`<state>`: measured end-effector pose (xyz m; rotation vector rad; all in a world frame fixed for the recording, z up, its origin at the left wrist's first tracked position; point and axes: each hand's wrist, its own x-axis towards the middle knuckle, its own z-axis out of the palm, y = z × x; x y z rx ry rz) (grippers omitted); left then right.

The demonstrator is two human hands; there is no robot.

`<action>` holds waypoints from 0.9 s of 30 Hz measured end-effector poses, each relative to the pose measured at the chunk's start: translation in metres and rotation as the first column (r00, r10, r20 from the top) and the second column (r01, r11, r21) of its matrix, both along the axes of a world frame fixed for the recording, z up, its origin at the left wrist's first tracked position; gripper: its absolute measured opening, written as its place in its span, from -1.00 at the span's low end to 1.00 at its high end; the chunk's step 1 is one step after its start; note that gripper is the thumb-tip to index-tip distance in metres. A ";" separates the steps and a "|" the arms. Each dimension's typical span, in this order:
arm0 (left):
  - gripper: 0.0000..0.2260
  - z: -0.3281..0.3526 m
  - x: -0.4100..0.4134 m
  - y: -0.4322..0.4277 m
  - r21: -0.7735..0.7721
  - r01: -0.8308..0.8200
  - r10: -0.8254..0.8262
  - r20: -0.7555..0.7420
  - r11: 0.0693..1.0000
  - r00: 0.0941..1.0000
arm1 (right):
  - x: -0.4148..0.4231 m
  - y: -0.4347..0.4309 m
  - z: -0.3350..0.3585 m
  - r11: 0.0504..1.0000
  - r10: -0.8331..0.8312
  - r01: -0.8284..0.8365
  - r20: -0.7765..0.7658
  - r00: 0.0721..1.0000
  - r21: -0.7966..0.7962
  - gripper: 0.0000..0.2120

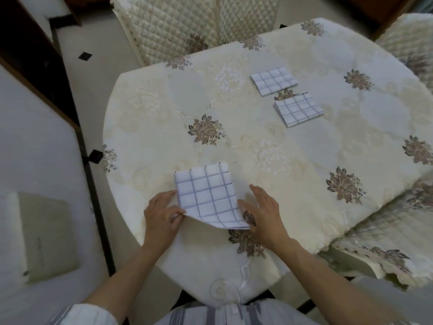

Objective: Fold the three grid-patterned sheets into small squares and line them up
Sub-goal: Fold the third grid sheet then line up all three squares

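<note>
Three white sheets with a blue grid lie on a cream floral tablecloth (304,160). Two folded squares sit at the far middle, one (273,80) behind the other (298,109). The third sheet (207,193) lies near the front edge, folded, its near edge lifted off the cloth. My left hand (161,216) pinches that sheet's near left corner between thumb and fingers. My right hand (262,209) has straight fingers and holds up the sheet's near right edge from beside and under it.
A quilted chair (187,24) stands behind the table at the back, another chair (407,43) at the far right. The tablecloth hangs over the right edge (375,249). A pale cushion (44,235) lies on a white surface at the left.
</note>
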<state>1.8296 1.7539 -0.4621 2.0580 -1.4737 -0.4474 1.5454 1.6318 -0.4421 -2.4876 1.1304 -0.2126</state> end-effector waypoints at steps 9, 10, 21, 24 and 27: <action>-0.76 -0.003 0.002 0.013 -0.007 -0.088 0.087 -0.061 0.996 0.994 | 0.016 -0.009 -0.012 0.987 0.159 -0.156 -0.063 0.985 0.042 -0.28; -0.76 -0.004 0.001 0.013 -0.013 -0.089 0.088 -0.069 0.996 0.994 | 0.017 -0.010 -0.013 0.986 0.167 -0.164 -0.071 0.983 0.039 -0.32; -0.96 -0.008 0.001 0.018 -0.018 -0.091 0.088 -0.110 0.996 0.990 | 0.026 -0.015 -0.012 0.994 0.081 -0.086 0.082 0.993 0.069 -0.39; -0.93 -0.007 0.000 0.019 -0.006 -0.099 0.097 -0.116 0.995 0.988 | 0.033 -0.021 -0.013 0.996 0.049 -0.059 0.129 0.990 0.069 -0.37; -0.91 -0.006 0.000 0.019 0.027 -0.125 0.127 -0.114 0.992 0.985 | 0.038 -0.028 -0.019 0.998 0.041 -0.047 0.145 0.989 0.036 -0.41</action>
